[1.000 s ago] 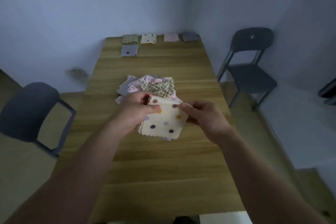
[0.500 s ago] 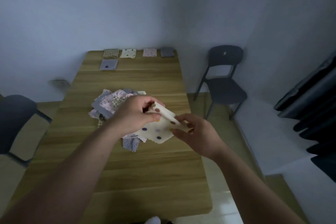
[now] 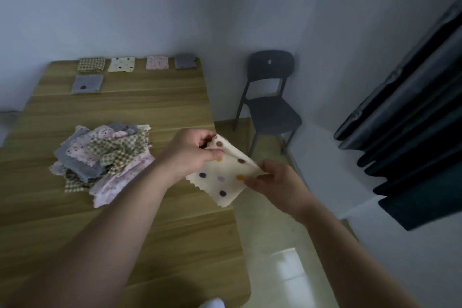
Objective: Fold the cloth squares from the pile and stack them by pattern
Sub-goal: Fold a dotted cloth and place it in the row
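Hands hold a cream dotted cloth (image 3: 226,177) up over the desk's (image 3: 155,107) right edge, clear of the wood. The left hand (image 3: 190,152) pinches the cloth's upper corner between thumb and fingers; the right hand (image 3: 272,182) grips its right corner, where the fabric is doubled over along the top. The lower corner hangs free with a zigzag edge.

On the left half of the desk lies the pile (image 3: 105,155) of unfolded squares: grey, pink floral and green check, overlapping loosely.

Along the far edge sit four folded stacks in a row: a check stack (image 3: 92,64), a dotted stack (image 3: 122,64), a pink stack (image 3: 157,62) and a grey stack (image 3: 185,61) at the far right corner. A grey square with one dark dot (image 3: 87,83) lies just in front of the check stack.

A dark chair (image 3: 271,97) stands on the floor beyond the right edge.
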Demonstrator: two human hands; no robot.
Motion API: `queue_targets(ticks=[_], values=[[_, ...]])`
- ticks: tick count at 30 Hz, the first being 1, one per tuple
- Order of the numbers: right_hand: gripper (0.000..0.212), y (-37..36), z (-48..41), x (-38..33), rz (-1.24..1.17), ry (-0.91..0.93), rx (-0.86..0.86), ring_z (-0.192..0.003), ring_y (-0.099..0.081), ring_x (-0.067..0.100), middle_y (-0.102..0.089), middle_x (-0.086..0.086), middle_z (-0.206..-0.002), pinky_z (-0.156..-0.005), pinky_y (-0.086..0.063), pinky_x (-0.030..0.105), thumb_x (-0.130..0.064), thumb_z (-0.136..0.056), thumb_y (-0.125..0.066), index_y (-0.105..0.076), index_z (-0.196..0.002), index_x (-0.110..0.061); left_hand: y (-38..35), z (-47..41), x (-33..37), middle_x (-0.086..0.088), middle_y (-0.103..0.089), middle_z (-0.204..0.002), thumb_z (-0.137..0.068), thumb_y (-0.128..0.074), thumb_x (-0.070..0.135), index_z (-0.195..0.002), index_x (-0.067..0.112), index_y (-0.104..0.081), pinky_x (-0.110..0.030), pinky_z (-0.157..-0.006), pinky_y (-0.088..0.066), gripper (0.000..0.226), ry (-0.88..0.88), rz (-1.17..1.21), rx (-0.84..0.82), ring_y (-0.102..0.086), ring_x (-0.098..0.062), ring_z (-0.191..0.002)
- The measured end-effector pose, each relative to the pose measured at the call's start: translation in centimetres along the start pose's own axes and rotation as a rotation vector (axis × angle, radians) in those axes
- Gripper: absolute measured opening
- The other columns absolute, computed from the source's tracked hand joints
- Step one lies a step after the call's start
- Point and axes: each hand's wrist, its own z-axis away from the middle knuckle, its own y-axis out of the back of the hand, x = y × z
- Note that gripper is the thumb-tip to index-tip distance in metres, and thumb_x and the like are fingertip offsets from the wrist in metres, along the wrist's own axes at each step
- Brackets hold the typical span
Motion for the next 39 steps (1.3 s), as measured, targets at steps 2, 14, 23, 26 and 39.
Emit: queue_targets(ticks=[2,14,23,26,39], values=[[0.021,2.0,0.6,1.5,-0.161,-0.029,0.02,-0.056,-0.054,0.006,-0.064,-0.012,-0.064,-0.052,-0.041,0.019,-0.034,-0.084,-0.082,-0.067,-0.081,-0.019,-2.6,-0.6,1.1,0.011,-0.077,-0.091,-0.082,-0.083,0.014,-0.099,0.028,-0.074,-0.03,-0.082,-0.057,0.024,0.03,0.008,0.04,-0.073,-0.01,-0.087],[0.032,14.9,4.7,9.7,-0.738,-0.066,0.026,-0.099,-0.071,0.04,-0.072,0.016,-0.106,-0.09,-0.057,0.057,-0.008,-0.086,-0.078,-0.058,-0.111,-0.013,-19.6,1.1,8.3,0.005,-0.07,-0.095,-0.093,-0.069,0.027,-0.105,0.025,-0.062,-0.033,-0.075,-0.051,0.014,0.015,-0.129,0.176,-0.067,-0.016,-0.089],[0.044,15.2,0.4,10.7,-0.668,-0.339,0.076,-0.082,-0.073,0.029,-0.077,0.009,-0.091,-0.07,-0.061,0.041,-0.054,-0.1,-0.053,-0.072,-0.098,-0.014,-23.1,-1.2,9.4,0.007,-0.076,-0.101,-0.083,-0.077,0.024,-0.115,0.023,-0.064,-0.047,-0.09,-0.059,0.034,0.118,0.136,0.336,-0.073,-0.014,-0.092],[0.049,14.6,-2.4,10.1,-0.377,-0.192,0.134,-0.072,-0.069,0.022,-0.073,0.005,-0.08,-0.058,-0.052,0.027,-0.053,-0.103,-0.045,-0.07,-0.087,-0.013,-22.3,-2.8,8.1,0.009,-0.075,-0.101,-0.082,-0.077,0.027,-0.114,0.027,-0.062,-0.046,-0.09,-0.058,0.036,0.141,0.091,0.417,-0.072,-0.014,-0.092],[0.046,13.1,-26.9,5.4,-0.031,-0.259,-0.068,-0.081,-0.06,0.014,-0.064,0.001,-0.099,-0.06,-0.045,0.027,-0.052,-0.106,-0.036,-0.059,-0.11,-0.013,-13.2,-19.8,3.1,0.0,-0.076,-0.11,-0.082,-0.07,-0.006,-0.137,0.04,-0.051,-0.038,-0.079,-0.061,0.074,0.229,0.409,0.295,-0.075,-0.018,-0.096]])
